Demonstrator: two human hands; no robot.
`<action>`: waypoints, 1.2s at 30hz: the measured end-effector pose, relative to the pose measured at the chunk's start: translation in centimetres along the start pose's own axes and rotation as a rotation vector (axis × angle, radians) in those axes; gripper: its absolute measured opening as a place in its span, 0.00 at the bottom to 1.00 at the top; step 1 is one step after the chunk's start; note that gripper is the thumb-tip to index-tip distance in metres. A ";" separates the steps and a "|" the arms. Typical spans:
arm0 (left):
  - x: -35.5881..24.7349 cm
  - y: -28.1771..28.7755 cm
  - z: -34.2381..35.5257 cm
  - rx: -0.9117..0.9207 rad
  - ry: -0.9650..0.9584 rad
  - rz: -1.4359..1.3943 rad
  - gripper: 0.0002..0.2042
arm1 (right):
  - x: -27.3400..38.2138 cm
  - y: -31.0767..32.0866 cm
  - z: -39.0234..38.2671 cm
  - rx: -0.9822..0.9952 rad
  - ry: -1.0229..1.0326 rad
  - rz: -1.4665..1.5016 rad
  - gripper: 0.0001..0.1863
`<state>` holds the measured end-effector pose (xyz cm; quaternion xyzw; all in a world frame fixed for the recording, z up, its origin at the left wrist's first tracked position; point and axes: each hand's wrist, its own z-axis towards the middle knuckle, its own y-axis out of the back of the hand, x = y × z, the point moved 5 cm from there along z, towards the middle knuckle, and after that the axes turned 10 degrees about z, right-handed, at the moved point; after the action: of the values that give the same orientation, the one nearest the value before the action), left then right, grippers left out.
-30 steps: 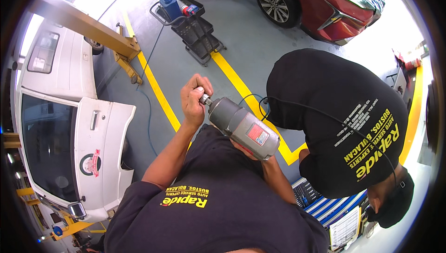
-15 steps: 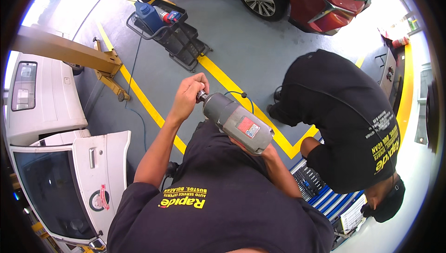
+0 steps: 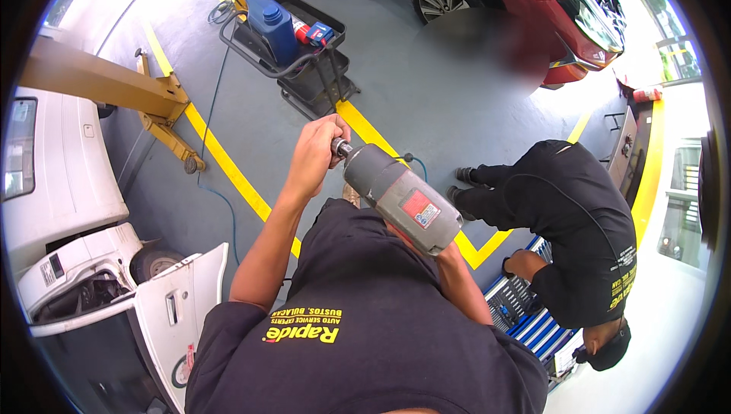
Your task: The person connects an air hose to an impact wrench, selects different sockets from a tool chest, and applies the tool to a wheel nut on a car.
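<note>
A grey air impact wrench [image 3: 409, 201] with a red-and-white label is held out in front of my body, its nose pointing up and left. A metal socket [image 3: 341, 147] sits at the nose. My left hand [image 3: 314, 157] is closed around the socket, fingers curled against its far side. Beneath the tool's body my right hand [image 3: 448, 256] supports it from the grip side. Most of that hand's fingers and the handle are hidden by the wrench. A blue-green air hose [image 3: 417, 161] with a dark fitting shows just beyond the tool.
A co-worker in black [image 3: 560, 224] bends over a blue tool chest [image 3: 533, 332] at my right. Ahead stands a black cart [image 3: 311, 79] carrying a blue jug [image 3: 274, 33]. A yellow lift post [image 3: 99, 75] and white vehicle [image 3: 61, 163] are left; a red car [image 3: 525, 3] is far ahead.
The wrench and both hands have shifted slightly right and down in view. The co-worker has moved back and lower, a hand now over the tool chest. My view has turned a little.
</note>
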<state>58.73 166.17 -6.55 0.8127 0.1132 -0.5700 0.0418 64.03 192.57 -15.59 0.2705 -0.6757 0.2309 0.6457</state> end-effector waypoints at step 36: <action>19.0 31.4 34.3 -1.088 0.422 -0.151 0.33 | -12.1 15.9 18.8 -0.856 -0.710 0.184 0.08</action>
<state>40.70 131.47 -38.18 0.7600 0.4527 -0.2575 0.3887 39.61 192.82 -28.23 -0.0144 -0.9057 -0.1138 0.4082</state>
